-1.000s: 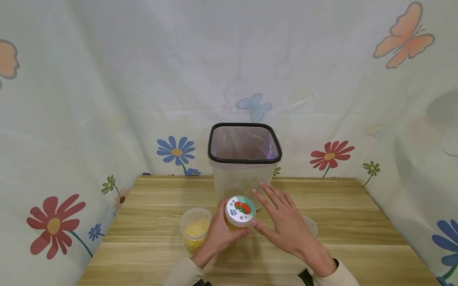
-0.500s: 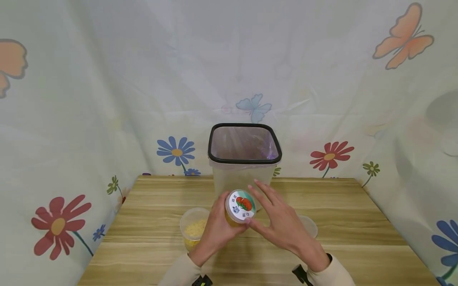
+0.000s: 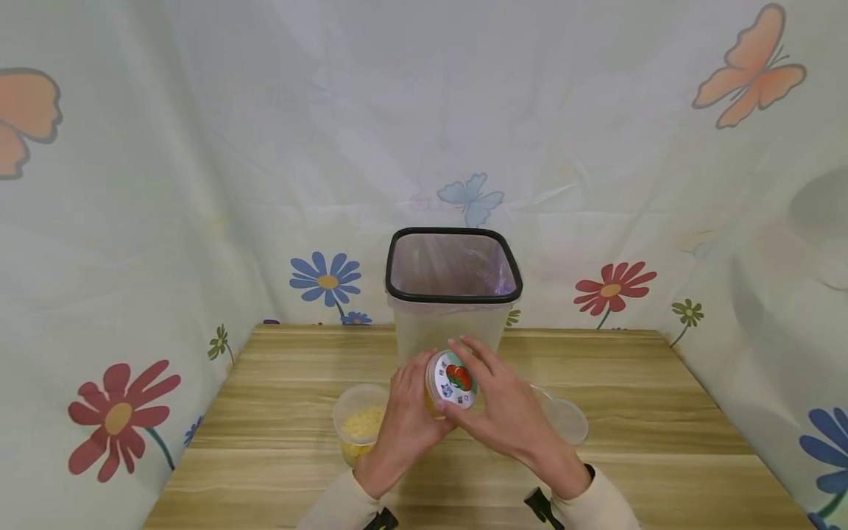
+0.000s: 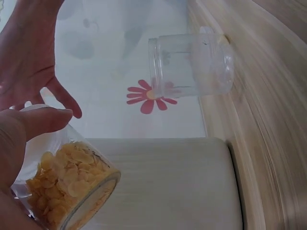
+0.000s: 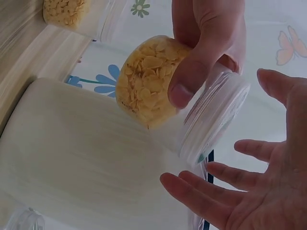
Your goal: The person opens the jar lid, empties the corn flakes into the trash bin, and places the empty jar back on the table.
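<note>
The left hand [image 3: 404, 419] had its grip curled round a clear jar of yellow flakes [image 5: 148, 79], lifted off the desk [image 3: 662, 427] in front of the bin [image 3: 453, 294] and tilted so its labelled lid [image 3: 456, 379] faced the right hand [image 3: 510, 412]. That hand's grip was open, fingers [image 5: 201, 191] spread at the lid; contact could not be made out. Hands hid most of the jar from above. An open tub of flakes [image 3: 361, 423] stood left, a clear empty one [image 3: 563, 419] right.

Bright, even, diffuse light, only soft shadows on the table [image 3: 278, 412] under both hands; head view bows at the edges, wrist views are washed-out and soft-focus close to the hands.
</note>
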Demonstrator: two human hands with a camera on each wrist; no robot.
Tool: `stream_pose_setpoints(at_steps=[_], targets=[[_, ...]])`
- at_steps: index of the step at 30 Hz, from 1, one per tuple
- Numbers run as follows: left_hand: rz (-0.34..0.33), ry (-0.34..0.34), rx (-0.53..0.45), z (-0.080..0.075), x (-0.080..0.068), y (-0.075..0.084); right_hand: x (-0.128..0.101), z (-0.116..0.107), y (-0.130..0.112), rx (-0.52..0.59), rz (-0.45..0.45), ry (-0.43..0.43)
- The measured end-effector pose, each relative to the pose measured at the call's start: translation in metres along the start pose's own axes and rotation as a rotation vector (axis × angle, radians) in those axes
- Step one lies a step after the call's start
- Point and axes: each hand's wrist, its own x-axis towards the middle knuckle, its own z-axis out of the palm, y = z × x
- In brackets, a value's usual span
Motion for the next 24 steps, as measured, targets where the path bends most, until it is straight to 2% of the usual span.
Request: stream_pose_setpoints(at_steps=[5,15,24], targets=[[0.031,0.025,0.073,0.001,0.001,-0.001,0.003,0.004,-0.005,0.013,0.055,0.02],[0.162,0.113,0.221,0.003,0.001,-0.004,0.004,0.011,-0.007,0.015,0.126,0.0],[0.177,0.087,0.266,0.002,-0.001,-0.007,0.002,0.014,-0.004,0.096,0.117,-0.015]])
